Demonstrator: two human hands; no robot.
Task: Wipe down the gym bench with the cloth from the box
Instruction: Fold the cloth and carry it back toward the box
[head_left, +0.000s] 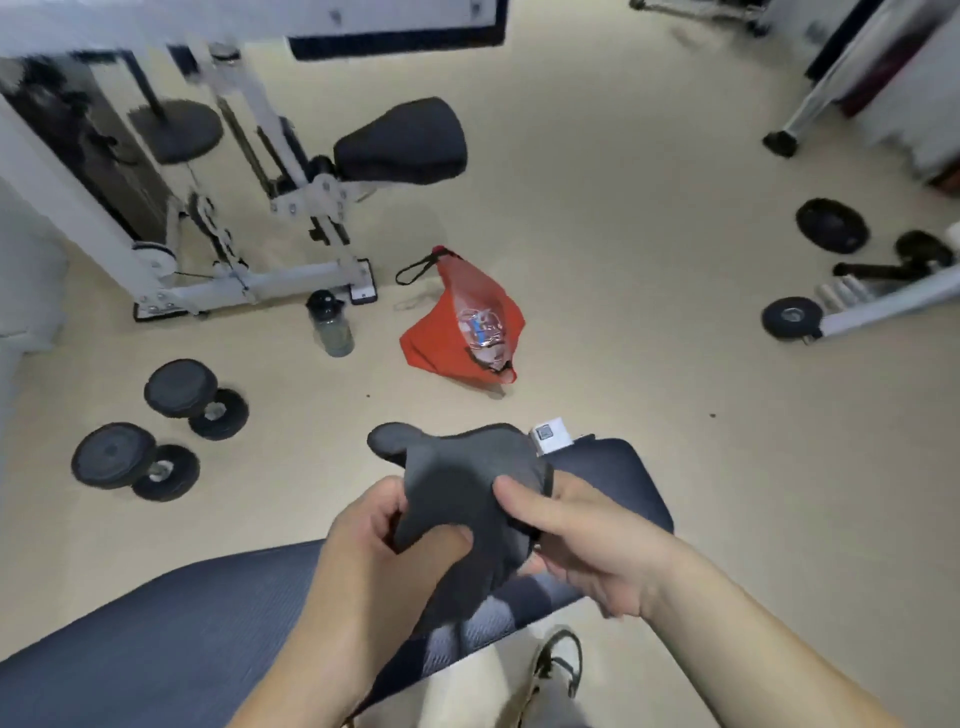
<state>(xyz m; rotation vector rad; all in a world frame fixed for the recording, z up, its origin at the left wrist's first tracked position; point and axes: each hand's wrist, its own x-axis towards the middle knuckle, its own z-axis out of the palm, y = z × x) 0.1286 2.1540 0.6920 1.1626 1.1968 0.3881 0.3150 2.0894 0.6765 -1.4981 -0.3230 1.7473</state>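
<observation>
A dark grey cloth (457, 483) is bunched up between both of my hands, above the gym bench. My left hand (363, 551) grips its lower left side, and my right hand (566, 540) pinches its right edge. The dark blue padded bench (156, 639) runs from the lower left up to a seat pad (618, 483) at centre right. A small white box (550, 435) shows just past the cloth at the bench's far end; whether it rests on the bench or the floor is hidden.
On the beige floor lie an orange drawstring bag (457, 322), a dark water bottle (330, 323) and two dumbbells (195, 397) (132, 462) at left. A white weight machine (249, 171) stands at upper left. Weight plates (831, 226) and a wheeled bar (795, 318) sit at right. My shoe (558, 665) is below the bench.
</observation>
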